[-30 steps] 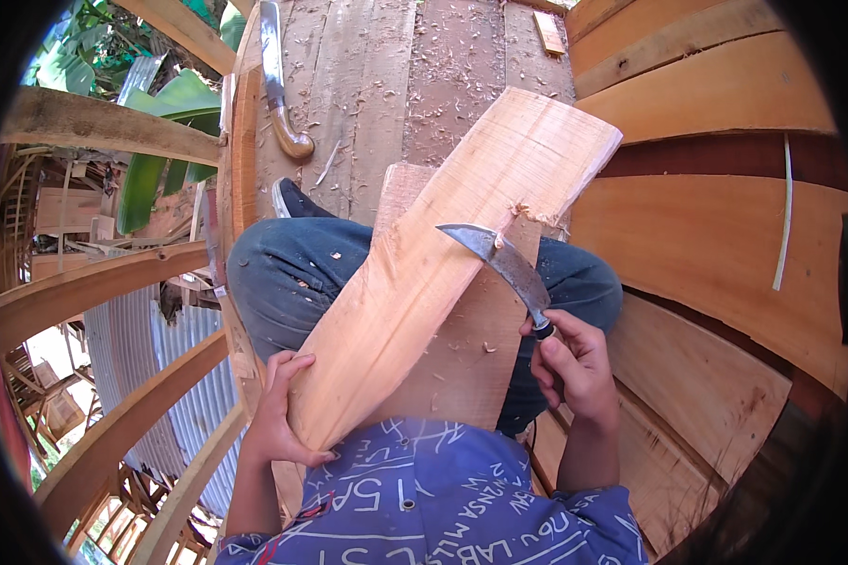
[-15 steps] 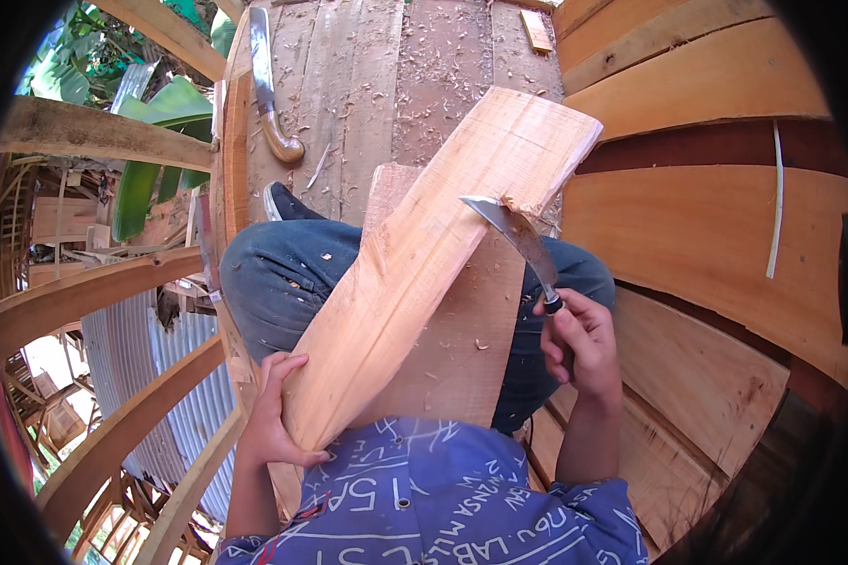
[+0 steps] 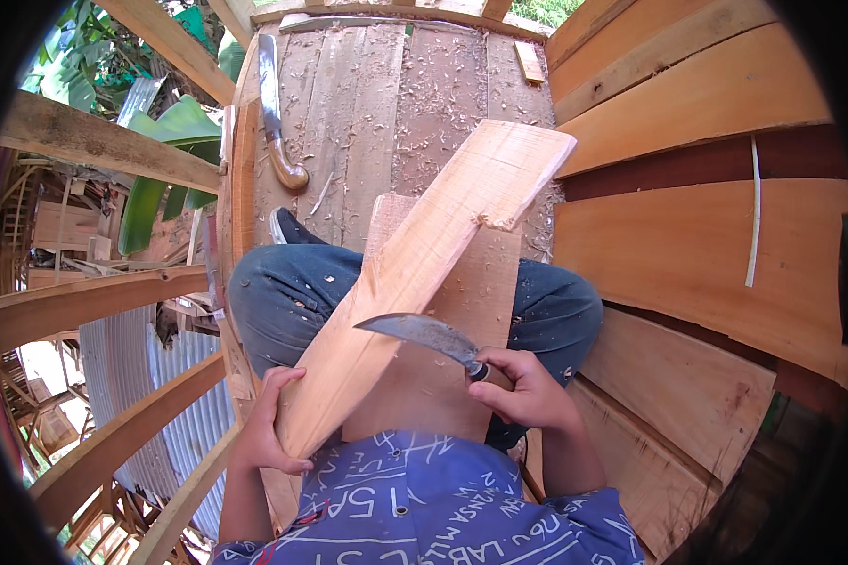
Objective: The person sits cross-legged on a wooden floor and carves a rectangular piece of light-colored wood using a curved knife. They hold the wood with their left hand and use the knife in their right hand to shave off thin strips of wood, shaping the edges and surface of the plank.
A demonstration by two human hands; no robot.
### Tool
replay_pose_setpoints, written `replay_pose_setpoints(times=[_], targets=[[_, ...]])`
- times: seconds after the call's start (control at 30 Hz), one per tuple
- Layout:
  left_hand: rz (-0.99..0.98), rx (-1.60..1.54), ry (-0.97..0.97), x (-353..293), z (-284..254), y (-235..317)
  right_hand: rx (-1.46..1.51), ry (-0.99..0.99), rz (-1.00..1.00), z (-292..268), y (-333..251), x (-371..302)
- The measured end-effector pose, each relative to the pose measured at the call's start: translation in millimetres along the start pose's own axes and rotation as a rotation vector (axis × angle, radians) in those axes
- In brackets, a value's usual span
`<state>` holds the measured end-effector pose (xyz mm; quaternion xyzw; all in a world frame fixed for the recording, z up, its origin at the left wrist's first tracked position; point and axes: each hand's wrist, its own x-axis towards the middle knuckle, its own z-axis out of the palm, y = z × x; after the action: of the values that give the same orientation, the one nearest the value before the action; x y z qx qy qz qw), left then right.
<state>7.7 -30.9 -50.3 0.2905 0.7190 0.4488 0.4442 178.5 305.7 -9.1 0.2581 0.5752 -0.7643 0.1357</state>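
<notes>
My left hand grips the near end of a long wooden board, thumb and fingers on either side. The board slants up to the right across my lap, with a notch and curled shavings on its right edge near the far end. My right hand is closed around the handle of a curved knife. Its blade points left, and its tip overlaps the near half of the board; whether it touches the wood I cannot tell. Under the long board lies a wider plank, resting between my legs.
A large knife with a wooden handle lies on the shaving-strewn plank floor, far left. A small wood block sits far right. Board walling stands on the right, slatted railing on the left.
My right hand has drawn the curved knife from the board's notched far edge back toward me and left. The board's far end sits slightly lower in view; my left hand keeps its grip.
</notes>
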Motion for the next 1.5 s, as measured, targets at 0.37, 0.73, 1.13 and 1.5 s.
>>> replay_pose_setpoints(times=[0.37, 0.73, 1.13, 1.5], targets=[[-0.091, -0.498, -0.136, -13, -6, 25, 0.131, 0.402, -0.361, 23, 52, 23], [-0.249, -1.01, -0.585, 16, 43, 14, 0.435, 0.6, -0.496, 31, 23, 13], [-0.209, -0.454, -0.452, 49, 29, 89, 0.368, 0.745, -0.539, 26, 21, 14], [-0.13, -0.277, -0.269, 58, 45, 115, -0.414, 0.589, -0.354, 35, 28, -9]])
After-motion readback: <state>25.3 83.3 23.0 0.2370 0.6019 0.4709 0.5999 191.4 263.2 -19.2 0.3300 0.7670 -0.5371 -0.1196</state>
